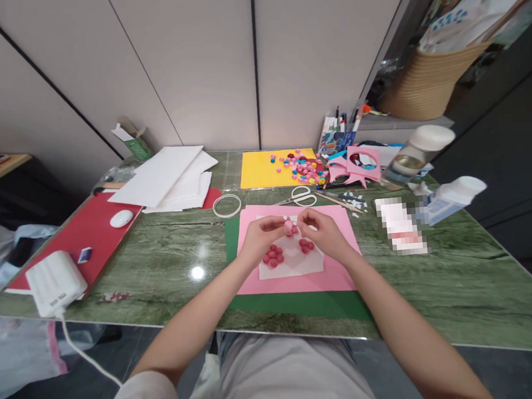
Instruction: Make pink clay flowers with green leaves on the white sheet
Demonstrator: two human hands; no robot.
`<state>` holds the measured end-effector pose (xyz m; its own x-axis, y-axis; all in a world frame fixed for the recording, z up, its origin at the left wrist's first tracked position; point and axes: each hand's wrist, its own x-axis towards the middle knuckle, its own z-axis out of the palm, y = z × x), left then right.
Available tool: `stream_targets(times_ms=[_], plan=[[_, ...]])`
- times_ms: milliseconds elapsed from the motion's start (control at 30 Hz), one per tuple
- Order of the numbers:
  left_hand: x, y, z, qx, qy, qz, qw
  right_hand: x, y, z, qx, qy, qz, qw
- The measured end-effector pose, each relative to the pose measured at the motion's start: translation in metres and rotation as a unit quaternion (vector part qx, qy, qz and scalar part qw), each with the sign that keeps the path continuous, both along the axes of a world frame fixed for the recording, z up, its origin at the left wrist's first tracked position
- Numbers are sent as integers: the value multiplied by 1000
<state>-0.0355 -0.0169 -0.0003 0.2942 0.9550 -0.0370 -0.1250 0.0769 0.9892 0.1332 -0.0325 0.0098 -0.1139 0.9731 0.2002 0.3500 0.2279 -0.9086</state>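
My left hand [262, 236] and my right hand [321, 229] meet over a pink sheet [341, 267] that lies on a green sheet [303, 305]. Both pinch a small pink rolled paper piece [289, 226] between their fingertips. Below them a white paper [294, 262] carries two small clusters of pink rolled pieces, the left cluster [273, 256] and the right cluster [306, 244].
White scissors [301, 195], a tape ring [227, 205] and wooden sticks [341, 202] lie behind the pink sheet. A yellow sheet [258, 170] holds several coloured pieces. White sheets [168, 178], a mouse [121, 218], a power bank [55, 283] are left; bottles [450, 199] right.
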Motion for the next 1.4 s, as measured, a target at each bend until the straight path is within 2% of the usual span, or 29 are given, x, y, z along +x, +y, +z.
stream_targets(times_ms=[67, 133, 200, 267, 367, 500, 633, 733, 833, 900, 967, 1000, 1133, 1233, 1400], plan=[[1, 0, 0, -2, -2, 6, 1000, 19, 10, -3, 8, -12, -27, 1000], [1, 0, 0, -6, -7, 11, 1000, 48, 23, -9, 14, -28, -89, 996], [2, 0, 0, -12, -9, 11, 1000, 84, 34, -19, 30, -89, -209, 973], [3, -1, 1, -16, -8, 10, 1000, 115, 43, -31, 26, -186, -302, 935], [3, 0, 1, -16, -6, 9, 1000, 143, 48, -49, 10, -291, -316, 903], [1, 1, 1, -18, -8, 17, 1000, 151, 50, -63, 5, -372, -298, 879], [1, 2, 2, -23, -9, 18, 1000, 146, 51, -60, 16, -364, -315, 876], [0, 1, 2, -39, -40, 14, 998, 124, 45, -41, 62, -259, -309, 913], [-1, 0, 6, -126, -110, -28, 985, 82, 26, -10, 117, -109, -212, 964], [-3, -1, 10, -196, -162, -66, 965, 49, 8, 10, 166, -68, -142, 974], [-3, -3, 14, -238, -204, -93, 945, 22, -9, 24, 206, -89, -61, 973], [-3, -4, 16, -250, -217, -100, 938, 12, -16, 28, 230, -102, -43, 967], [-2, -7, 20, -270, -240, -109, 926, -5, -26, 25, 280, -111, -67, 951], [-1, -8, 22, -281, -242, -109, 922, -4, -21, 15, 298, -137, -62, 943], [-2, -8, 21, -262, -235, -104, 930, -1, -16, 5, 356, -204, -62, 910]])
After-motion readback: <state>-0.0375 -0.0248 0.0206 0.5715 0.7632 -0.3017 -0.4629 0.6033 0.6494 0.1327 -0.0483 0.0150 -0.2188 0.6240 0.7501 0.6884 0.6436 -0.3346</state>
